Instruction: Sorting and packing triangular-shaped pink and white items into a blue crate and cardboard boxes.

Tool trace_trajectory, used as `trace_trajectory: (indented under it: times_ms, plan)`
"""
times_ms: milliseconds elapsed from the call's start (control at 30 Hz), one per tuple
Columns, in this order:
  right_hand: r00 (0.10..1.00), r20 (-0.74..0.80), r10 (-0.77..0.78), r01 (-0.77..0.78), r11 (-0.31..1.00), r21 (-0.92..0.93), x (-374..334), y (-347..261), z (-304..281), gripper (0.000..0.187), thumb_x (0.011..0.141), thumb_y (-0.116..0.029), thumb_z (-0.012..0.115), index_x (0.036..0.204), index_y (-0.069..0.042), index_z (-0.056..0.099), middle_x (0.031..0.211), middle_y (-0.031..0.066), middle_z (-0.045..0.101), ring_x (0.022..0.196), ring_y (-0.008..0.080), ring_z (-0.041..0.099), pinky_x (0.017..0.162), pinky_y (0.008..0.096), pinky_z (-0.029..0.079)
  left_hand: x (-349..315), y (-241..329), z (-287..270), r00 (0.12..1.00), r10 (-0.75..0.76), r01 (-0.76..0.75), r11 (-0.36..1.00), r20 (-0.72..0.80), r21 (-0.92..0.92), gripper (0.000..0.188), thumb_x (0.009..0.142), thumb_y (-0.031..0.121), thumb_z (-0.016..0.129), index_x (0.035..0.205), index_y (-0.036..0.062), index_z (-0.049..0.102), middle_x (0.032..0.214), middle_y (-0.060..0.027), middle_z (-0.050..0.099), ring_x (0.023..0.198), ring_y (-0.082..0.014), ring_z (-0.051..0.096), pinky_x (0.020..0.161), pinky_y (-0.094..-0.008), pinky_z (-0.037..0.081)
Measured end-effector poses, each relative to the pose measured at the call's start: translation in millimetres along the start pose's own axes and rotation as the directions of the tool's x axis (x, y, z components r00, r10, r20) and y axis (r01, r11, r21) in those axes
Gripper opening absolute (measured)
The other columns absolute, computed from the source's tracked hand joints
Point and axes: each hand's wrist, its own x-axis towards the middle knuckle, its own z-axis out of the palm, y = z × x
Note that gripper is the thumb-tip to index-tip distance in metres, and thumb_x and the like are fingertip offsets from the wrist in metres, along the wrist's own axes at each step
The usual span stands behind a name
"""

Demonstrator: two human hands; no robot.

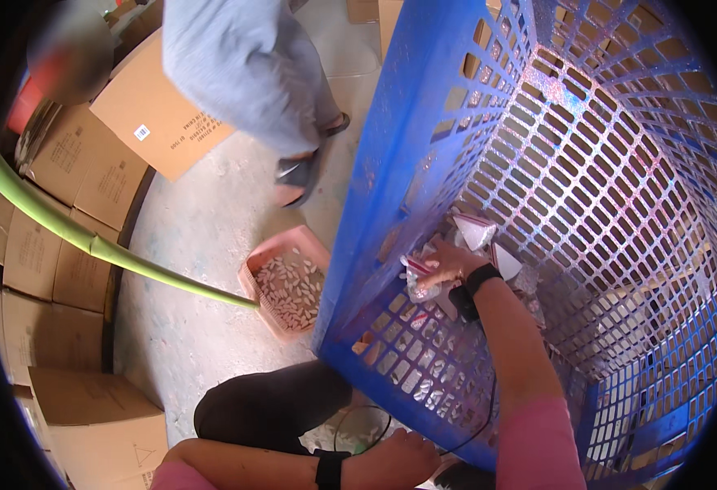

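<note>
**Right arm deep in the blue crate, hand among wrapped packets**

From where I stand, the right hand (456,263) is near the middle of the frame, inside the big blue crate (370,188). Its thumb and fingers lie around a clear-wrapped packet (416,267) with a red stripe; whether the grip is closed, I cannot tell. White, angular packets (474,233) lie just beside that hand. The left hand (392,463), at bottom centre, is curled by the crate's lower edge; I can't see whether it holds anything.

I'd take the packet by its body, since loose wrapping could slip or tear, and ease it clear of its neighbours. The black wristband (483,278) and the thin black cable (490,412) might snag on the lattice, so slow wrist turns suit. Left of centre, a pink tray (313,242) of small pale pieces sits on the floor.
</note>
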Motion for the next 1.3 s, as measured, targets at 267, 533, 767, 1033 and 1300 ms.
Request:
trace_trajectory:
  times_ms: [267, 533, 767, 1033, 1300]
  plan:
    - [0.989, -0.017, -0.148, 0.138, 0.951, -0.276, 12.0, 9.0, 35.7, 0.074, 0.058, -0.066, 0.062, 0.102, -0.006, 0.062, 0.137, 0.0229, 0.02, 0.125, 0.0387, 0.024, 0.099, 0.0416, 0.028, 2.4, 1.2, -2.2, 0.996, 0.027, -0.022, 0.998, -0.082, 0.061, 0.014, 0.07, 0.014, 0.051, 0.076, 0.004, 0.058, 0.066, -0.0117, 0.057, 0.063, -0.0258, 0.056, 0.051, -0.0367, 0.044]
    - [0.937, -0.165, -0.308, 0.314, 0.949, 0.008, -42.2, 31.8, 49.9, 0.047, 0.07, -0.044, 0.067, 0.083, 0.001, 0.062, 0.119, 0.0176, 0.041, 0.104, 0.0291, 0.046, 0.088, 0.0364, 0.037, 24.6, -21.6, 12.1, 0.992, -0.026, 0.034, 0.998, -0.126, 0.056, 0.012, 0.069, 0.014, 0.055, 0.076, 0.0052, 0.054, 0.072, -0.0076, 0.055, 0.066, -0.0225, 0.057, 0.055, -0.0349, 0.045]
    - [0.932, -0.253, -0.258, 0.255, 0.966, -0.047, -85.4, 65.2, 78.1, 0.055, 0.059, -0.046, 0.069, 0.067, 0.006, 0.055, 0.075, 0.0191, 0.055, 0.067, 0.0302, 0.054, 0.06, 0.0378, 0.039, 57.9, -49.3, -2.8, 0.878, -0.39, 0.353, 0.919, -0.279, -0.176, 0.015, 0.077, 0.019, 0.051, 0.074, 0.0043, 0.051, 0.073, -0.0132, 0.055, 0.068, -0.0304, 0.055, 0.061, -0.0419, 0.044]
    - [0.886, -0.103, -0.452, 0.372, 0.826, -0.424, -104.2, 26.1, 71.0, 0.053, 0.053, -0.044, 0.068, 0.086, -0.004, 0.067, 0.132, 0.0177, 0.031, 0.124, 0.0374, 0.023, 0.101, 0.0442, 0.022, 65.3, -35.4, 21.6, 0.921, -0.363, 0.346, 0.929, -0.143, -0.13, 0.019, 0.076, 0.019, 0.05, 0.081, 0.0014, 0.054, 0.077, -0.0166, 0.059, 0.071, -0.0332, 0.059, 0.061, -0.0436, 0.048]
    - [0.954, 0.09, -0.285, 0.296, 0.859, -0.418, -44.1, 45.0, 54.9, 0.069, 0.048, -0.056, 0.067, 0.097, -0.007, 0.065, 0.134, 0.0186, 0.031, 0.125, 0.0349, 0.026, 0.094, 0.0426, 0.035, 85.0, -16.7, 21.0, 0.96, -0.27, 0.264, 0.96, -0.069, -0.089, 0.018, 0.076, 0.017, 0.053, 0.082, 0.0008, 0.054, 0.073, -0.0141, 0.057, 0.067, -0.0306, 0.057, 0.057, -0.0414, 0.047]
